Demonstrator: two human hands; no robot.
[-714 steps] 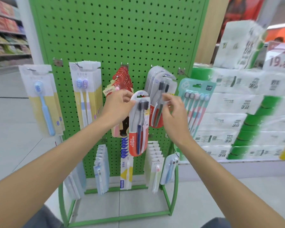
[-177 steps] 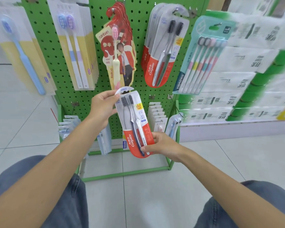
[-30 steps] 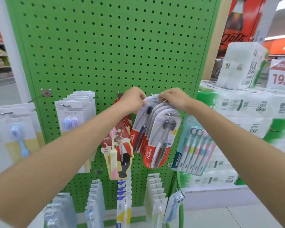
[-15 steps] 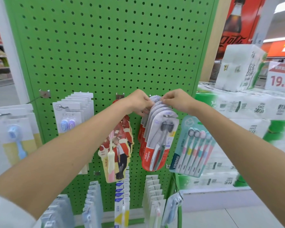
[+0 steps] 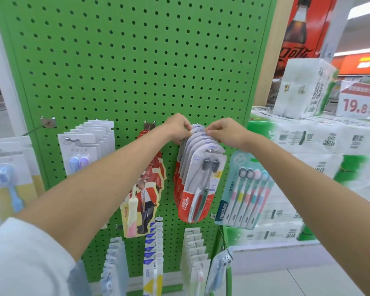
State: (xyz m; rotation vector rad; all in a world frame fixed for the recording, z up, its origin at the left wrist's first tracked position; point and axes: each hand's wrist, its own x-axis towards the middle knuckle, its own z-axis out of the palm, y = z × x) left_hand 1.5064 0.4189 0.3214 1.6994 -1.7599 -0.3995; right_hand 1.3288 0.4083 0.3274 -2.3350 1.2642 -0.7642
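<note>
- Since the frame a second ago, the pack that stuck out at an angle under the left hand (image 5: 177, 128) has swung back in line with the hanging row. Both hands have stayed at the hook.
- The task's things are the red-and-clear blister packs of toothbrushes (image 5: 198, 184). They hang fanned on one peg at mid-height of the green perforated metal pegboard (image 5: 137, 60).
- Left hand: fingers curled, pinching the rearmost hang tabs. Right hand (image 5: 226, 133): thumb and fingers pinching the tabs from the other side. The peg itself is hidden under the hands.
- Step in hand, as I read it: seating the tabs fully on the peg. To do it well, slide the tabs back to the board, check that every hole is threaded, then release one hand at a time so nothing drops.
- Watch the neighbours: the teal card pack of pastel brushes (image 5: 244, 189) almost touches on the right, and the red die-cut card pack (image 5: 147, 189) sits close on the left.
- Room: a shop aisle with wrapped white-and-green paper roll bales (image 5: 308, 137) stacked on the right, a red-and-white price sign (image 5: 359, 101) and a pale tiled floor (image 5: 308, 280).
</note>
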